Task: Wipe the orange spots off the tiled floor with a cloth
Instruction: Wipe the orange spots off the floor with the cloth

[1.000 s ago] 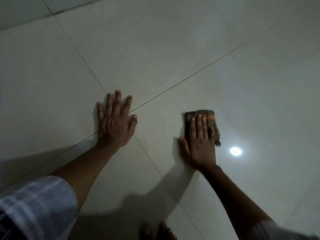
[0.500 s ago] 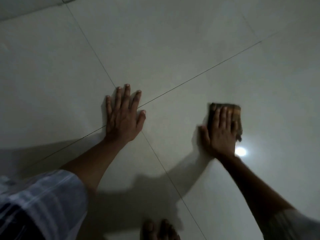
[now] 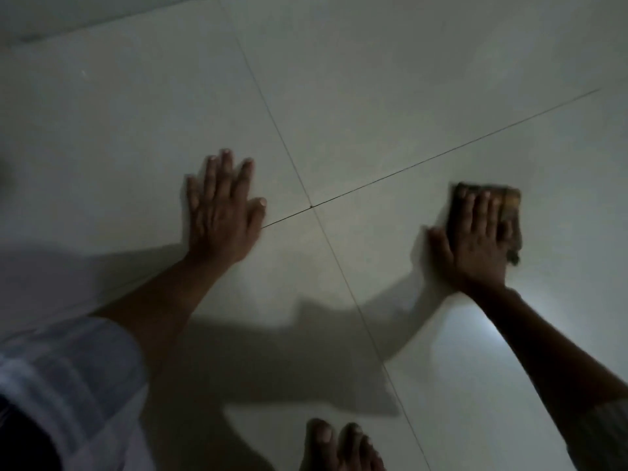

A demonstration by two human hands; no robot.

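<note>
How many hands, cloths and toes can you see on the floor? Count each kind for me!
Hands: 2, the left hand flat on the tiled floor, the right hand pressing on the cloth.
Cloths: 1.
Toes: at least 2 show at the bottom edge; it is too dark to count more.
Total: 5.

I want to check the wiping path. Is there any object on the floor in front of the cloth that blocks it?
Nothing visible blocks it. The right hand presses the cloth flat on the tiled floor; the tiles beyond it look bare. The left hand rests apart, across the grout line.
</note>
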